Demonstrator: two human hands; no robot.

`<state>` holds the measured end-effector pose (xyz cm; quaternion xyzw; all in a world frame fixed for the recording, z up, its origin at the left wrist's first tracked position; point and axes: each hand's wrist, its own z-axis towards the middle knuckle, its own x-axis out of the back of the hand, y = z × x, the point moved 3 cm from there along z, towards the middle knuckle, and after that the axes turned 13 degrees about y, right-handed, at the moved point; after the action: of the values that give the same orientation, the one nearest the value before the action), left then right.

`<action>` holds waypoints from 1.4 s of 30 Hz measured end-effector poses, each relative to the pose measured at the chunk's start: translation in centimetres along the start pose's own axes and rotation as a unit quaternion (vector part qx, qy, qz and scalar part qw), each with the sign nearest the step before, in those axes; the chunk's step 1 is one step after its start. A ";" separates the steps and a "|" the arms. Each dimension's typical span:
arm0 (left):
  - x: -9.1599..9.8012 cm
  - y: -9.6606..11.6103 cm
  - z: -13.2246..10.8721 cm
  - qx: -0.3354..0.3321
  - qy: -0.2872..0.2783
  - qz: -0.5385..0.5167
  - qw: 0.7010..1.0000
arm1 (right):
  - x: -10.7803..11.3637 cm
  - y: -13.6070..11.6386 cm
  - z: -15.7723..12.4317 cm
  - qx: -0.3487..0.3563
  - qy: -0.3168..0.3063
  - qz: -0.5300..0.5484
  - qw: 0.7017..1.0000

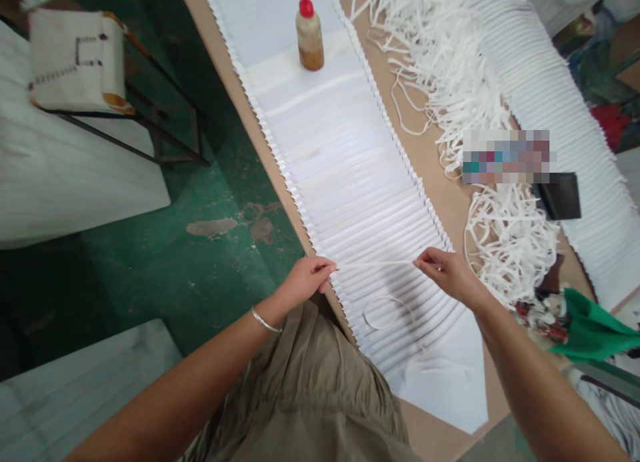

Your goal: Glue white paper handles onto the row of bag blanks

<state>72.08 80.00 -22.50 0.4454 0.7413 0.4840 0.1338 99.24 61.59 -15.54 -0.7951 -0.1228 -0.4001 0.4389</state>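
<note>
A thin white strip is stretched level between my two hands. My left hand, with a silver bangle on its wrist, pinches one end near the table's left edge. The other end is pinched in my right hand. Beneath them lies a long row of overlapping white sheets, their edges stepped like shingles. One loose white strip curls on the sheets just below my hands. Farther up, a glue bottle with a red nozzle and amber liquid stands on the sheets.
Tangled white strips are heaped along the right of the brown table. Beyond them runs a second row of white sheets. A black wallet-like item and a green cloth lie at right. A padded stool stands on the left.
</note>
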 end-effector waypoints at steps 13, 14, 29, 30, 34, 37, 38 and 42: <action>1.4 -2.2 3.3 0.060 0.195 -0.032 0.978 | 1.2 3.8 10.7 -0.046 0.084 0.012 0.995; 1.4 -2.2 3.6 0.064 0.214 -0.023 0.974 | 1.4 4.1 11.3 -0.051 0.095 0.024 0.994; -0.2 -3.1 5.8 0.069 0.308 0.057 0.947 | 1.3 5.9 17.5 -0.060 0.224 0.060 0.971; -0.2 -3.2 5.9 0.070 0.310 0.059 0.946 | 1.2 5.9 17.6 -0.059 0.231 0.057 0.970; -0.2 -3.4 6.2 0.075 0.311 0.061 0.946 | 1.0 6.3 18.0 -0.045 0.238 0.036 0.969; -0.2 -3.4 6.3 0.073 0.312 0.072 0.944 | 0.7 7.0 18.3 -0.035 0.237 0.026 0.970; -0.2 -3.4 6.4 0.073 0.312 0.077 0.944 | 0.6 7.3 18.4 -0.036 0.237 0.027 0.970; -0.2 -3.5 6.5 0.072 0.312 0.089 0.943 | -0.1 8.0 18.7 -0.048 0.239 0.044 0.969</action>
<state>74.42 83.25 -28.70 0.3444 0.7363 0.5539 -0.1804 113.48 71.84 -25.90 -0.7013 0.0402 -0.5641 0.4340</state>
